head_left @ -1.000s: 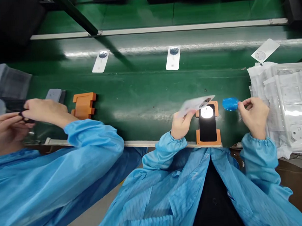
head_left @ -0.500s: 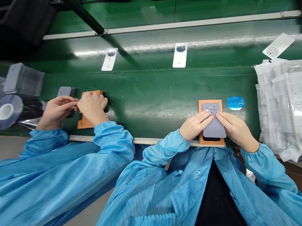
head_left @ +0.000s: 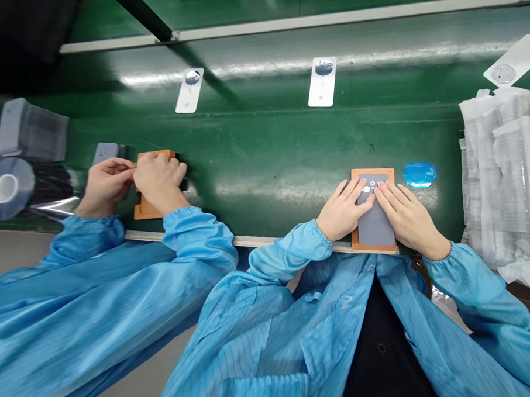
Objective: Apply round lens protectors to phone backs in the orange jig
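Observation:
A grey phone back cover (head_left: 375, 220) with camera holes near its top lies flat in an orange fixture (head_left: 355, 241) at the table's front edge. My left hand (head_left: 342, 212) rests on its upper left, fingers stretched out over the camera area. From the right, my right hand (head_left: 409, 218) lies with flat, extended fingers across the cover's upper right edge. Neither hand is wrapped around anything. Just right of the fixture is a round blue film piece (head_left: 420, 175).
White cards with round film (head_left: 322, 90) (head_left: 189, 99) lie farther back. Bagged parts (head_left: 483, 177) are piled at right. On the left, a co-worker's hands (head_left: 159, 180) work at another orange fixture (head_left: 146, 210), near a tape roll (head_left: 5, 189) and stacked grey covers (head_left: 13, 127).
The grey cover has gone from sitting askew, with a dark strip showing below it, to lying squarely in the fixture. My fingers have spread flatter over its top.

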Tool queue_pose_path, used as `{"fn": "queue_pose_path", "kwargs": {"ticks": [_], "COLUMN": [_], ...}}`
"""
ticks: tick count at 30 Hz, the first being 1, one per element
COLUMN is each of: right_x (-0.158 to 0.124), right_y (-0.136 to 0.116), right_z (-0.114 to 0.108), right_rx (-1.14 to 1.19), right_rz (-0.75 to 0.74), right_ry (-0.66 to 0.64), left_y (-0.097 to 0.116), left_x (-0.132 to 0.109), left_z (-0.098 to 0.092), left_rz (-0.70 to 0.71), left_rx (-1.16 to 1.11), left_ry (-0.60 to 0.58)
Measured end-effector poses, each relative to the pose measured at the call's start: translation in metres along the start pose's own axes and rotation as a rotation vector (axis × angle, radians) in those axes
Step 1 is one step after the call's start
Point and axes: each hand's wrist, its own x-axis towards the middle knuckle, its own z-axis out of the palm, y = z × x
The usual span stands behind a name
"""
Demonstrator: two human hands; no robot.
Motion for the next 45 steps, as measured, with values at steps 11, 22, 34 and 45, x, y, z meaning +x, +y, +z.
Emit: {"fn": "queue_pose_path", "kwargs": {"ticks": [11,22,34,45], "right_x": [-0.020,-0.031,-0.028,-0.015], "right_y": [-0.015,-0.017,-0.007,-0.015], "right_z": [-0.008,-0.020,-0.014,-0.016], "right_rx": [0.053,0.689,2.078,2.202], "right_rz": [0.032,0.152,0.682,0.755], "right_ry": [-0.047,0.413,0.769,0.779], "left_y": [0.019,-0.003,0.061,0.082], "left_x": [-0.020,-0.015,0.020,0.027], "left_z": [-0.007,-0.017,-0.039,-0.033], "left_rz": [-0.015,-0.084,0.025,0.024], "left_rx": [-0.070,-0.499,-0.823,-0.633], "left_ry": [-0.031,0.330,0.757,0.806]}}
